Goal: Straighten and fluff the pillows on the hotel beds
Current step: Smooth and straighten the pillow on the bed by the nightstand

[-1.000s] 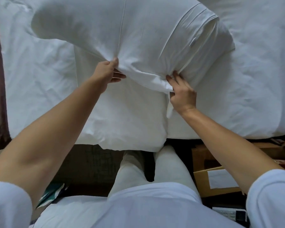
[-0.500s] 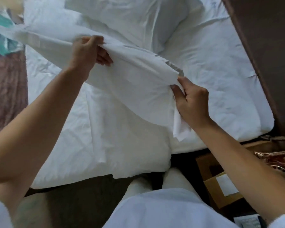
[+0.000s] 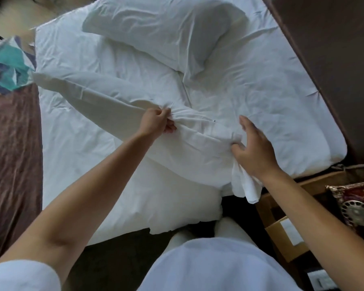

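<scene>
White, creased cotton bedsheet [image 3: 261, 97] covered the bed, bounded by a dark brown headboard panel [image 3: 334, 59] on the right and a brown velvety throw [image 3: 13, 143] on the left. Nearest, a brown cardboard box [image 3: 282, 238] sat low right beside an ornate rotary telephone [image 3: 353, 208].

Left hand [image 3: 156, 123]: arm fully extended, fist clenched tight on a bunched fold of the limp white fabric pillow [image 3: 114, 101].

Right hand [image 3: 254, 150]: fingers spread and mostly open above the pillow's loose open end, thumb touching the cloth; a slack flap hung below the wrist.

Held pillow: long axis diagonal, from far left down to near right, lying across the bed, soft and wrinkled.

Farthest: second plump white pillow [image 3: 166, 32], lying crosswise at the far side of the bed.
</scene>
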Motion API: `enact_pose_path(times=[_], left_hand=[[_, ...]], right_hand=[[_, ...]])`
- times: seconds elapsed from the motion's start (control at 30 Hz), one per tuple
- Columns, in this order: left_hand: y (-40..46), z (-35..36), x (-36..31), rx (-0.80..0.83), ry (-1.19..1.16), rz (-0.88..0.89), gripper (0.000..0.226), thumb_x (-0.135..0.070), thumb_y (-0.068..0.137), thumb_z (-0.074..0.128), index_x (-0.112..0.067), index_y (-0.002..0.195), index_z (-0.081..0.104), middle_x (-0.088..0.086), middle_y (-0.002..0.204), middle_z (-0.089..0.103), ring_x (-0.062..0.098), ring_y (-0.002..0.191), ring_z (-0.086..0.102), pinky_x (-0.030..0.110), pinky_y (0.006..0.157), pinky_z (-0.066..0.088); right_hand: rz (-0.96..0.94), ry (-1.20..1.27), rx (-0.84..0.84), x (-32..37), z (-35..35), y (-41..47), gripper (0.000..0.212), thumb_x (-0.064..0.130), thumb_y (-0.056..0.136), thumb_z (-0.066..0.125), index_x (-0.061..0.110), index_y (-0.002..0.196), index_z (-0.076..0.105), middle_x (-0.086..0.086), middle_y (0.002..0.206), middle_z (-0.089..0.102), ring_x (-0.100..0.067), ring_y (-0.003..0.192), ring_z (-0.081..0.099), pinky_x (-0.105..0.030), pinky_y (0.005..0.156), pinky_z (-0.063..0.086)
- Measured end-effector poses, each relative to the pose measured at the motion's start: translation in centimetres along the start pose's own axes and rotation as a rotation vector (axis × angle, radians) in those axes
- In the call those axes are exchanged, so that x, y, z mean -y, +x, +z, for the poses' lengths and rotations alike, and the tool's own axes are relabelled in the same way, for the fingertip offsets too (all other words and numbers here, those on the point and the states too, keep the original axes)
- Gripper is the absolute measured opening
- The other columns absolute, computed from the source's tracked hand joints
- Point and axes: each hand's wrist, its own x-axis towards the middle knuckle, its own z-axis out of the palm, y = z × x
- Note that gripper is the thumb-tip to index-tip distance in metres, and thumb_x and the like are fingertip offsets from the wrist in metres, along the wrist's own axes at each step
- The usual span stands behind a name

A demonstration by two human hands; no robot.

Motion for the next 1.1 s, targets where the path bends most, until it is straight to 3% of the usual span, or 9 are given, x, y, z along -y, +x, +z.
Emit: enact_pose_path(times=[0.1, 0.23, 0.3, 0.43, 0.57, 0.7, 0.8, 0.93, 1.1], left_hand=[[0.0, 0.4, 0.0, -0.035, 0.008, -0.01, 0.04, -0.017, 0.102, 0.055, -0.004, 0.065, 0.064, 0.008, 0.053, 0.066, 0.017, 0.043, 0.065, 0.026, 0.046, 0.055], [-1.4, 0.1, -0.5, -0.05, 0.166, -0.006, 0.042, -0.018, 0.1, 0.053, -0.004, 0.062, 0.063, 0.014, 0.057, 0.064, 0.014, 0.036, 0.06, 0.026, 0.042, 0.049], [-1.9, -1.5, 0.0, -0.057, 0.287, -0.041, 0.053, -0.035, 0.1, 0.052, -0.004, 0.059, 0.066, 0.017, 0.057, 0.069, 0.022, 0.044, 0.066, 0.028, 0.048, 0.055], [-3.2, -6.1, 3.6, -0.032, 0.465, -0.212, 0.079, -0.067, 0.096, 0.04, -0.002, 0.065, 0.072, 0.01, 0.058, 0.072, 0.029, 0.056, 0.074, 0.028, 0.053, 0.055], [-3.4, -9.9, 7.1, -0.034, 0.383, -0.37, 0.096, -0.087, 0.082, 0.046, 0.005, 0.08, 0.072, 0.02, 0.071, 0.075, 0.035, 0.06, 0.075, 0.03, 0.051, 0.056], [-2.3, -11.2, 7.5, 0.095, 0.183, -0.46, 0.111, -0.095, 0.072, 0.047, 0.012, 0.094, 0.07, 0.027, 0.088, 0.076, 0.042, 0.077, 0.076, 0.039, 0.062, 0.062], [-1.3, -11.5, 9.0, 0.144, 0.142, -0.44, 0.105, -0.088, 0.077, 0.053, 0.012, 0.104, 0.066, 0.028, 0.081, 0.075, 0.041, 0.07, 0.076, 0.039, 0.056, 0.063], [-1.0, -10.6, 11.9, 0.186, 0.089, -0.393, 0.079, -0.066, 0.093, 0.056, 0.006, 0.125, 0.054, 0.029, 0.067, 0.071, 0.036, 0.049, 0.071, 0.038, 0.041, 0.058], [-1.3, -11.4, 13.2, 0.16, -0.045, -0.323, 0.065, -0.046, 0.099, 0.061, 0.01, 0.131, 0.051, 0.03, 0.093, 0.068, 0.03, 0.048, 0.071, 0.038, 0.046, 0.061]], right_hand=[[-0.191, -0.022, -0.053, 3.1, -0.4, 0.8, 0.085, 0.047, 0.087, 0.063, 0.014, 0.159, 0.03, -0.006, 0.164, 0.033, -0.022, 0.151, 0.03, -0.029, 0.12, 0.026], [-0.206, -0.326, 0.238, 5.5, 3.0, 2.2, 0.105, 0.069, 0.081, 0.065, 0.02, 0.161, 0.017, -0.007, 0.17, 0.015, -0.028, 0.155, 0.018, -0.048, 0.122, 0.024], [-0.186, -0.44, 0.341, 4.8, 5.4, 2.1, 0.109, 0.072, 0.081, 0.062, 0.02, 0.162, 0.012, -0.007, 0.171, 0.012, -0.031, 0.155, 0.017, -0.051, 0.123, 0.02], [-0.137, -0.503, 0.339, 3.0, 7.8, 0.8, 0.107, 0.073, 0.084, 0.058, 0.019, 0.162, 0.008, -0.008, 0.17, 0.016, -0.03, 0.154, 0.019, -0.051, 0.122, 0.021], [-0.108, -0.54, 0.343, 2.9, 8.8, -1.5, 0.106, 0.072, 0.086, 0.057, 0.018, 0.162, 0.007, -0.008, 0.17, 0.014, -0.029, 0.155, 0.018, -0.051, 0.121, 0.02], [0.004, -0.548, 0.31, 3.0, 9.9, -4.2, 0.116, 0.071, 0.08, 0.064, 0.02, 0.162, -0.001, -0.006, 0.171, 0.005, -0.034, 0.156, 0.008, -0.063, 0.119, 0.017], [0.056, -0.607, 0.39, 3.5, 11.7, -7.1, 0.125, 0.058, 0.079, 0.073, 0.025, 0.161, -0.015, -0.011, 0.17, -0.008, -0.04, 0.155, 0.001, -0.067, 0.118, 0.017], [0.162, -0.678, 0.4, 3.5, 13.0, -10.9, 0.117, 0.041, 0.084, 0.074, 0.027, 0.161, -0.013, -0.013, 0.169, -0.006, -0.044, 0.152, 0.01, -0.064, 0.117, 0.023], [0.238, -0.622, 0.308, 3.6, 13.2, -12.2, 0.105, 0.039, 0.087, 0.07, 0.029, 0.161, -0.004, -0.012, 0.167, 0.009, -0.043, 0.144, 0.032, -0.055, 0.107, 0.042]])
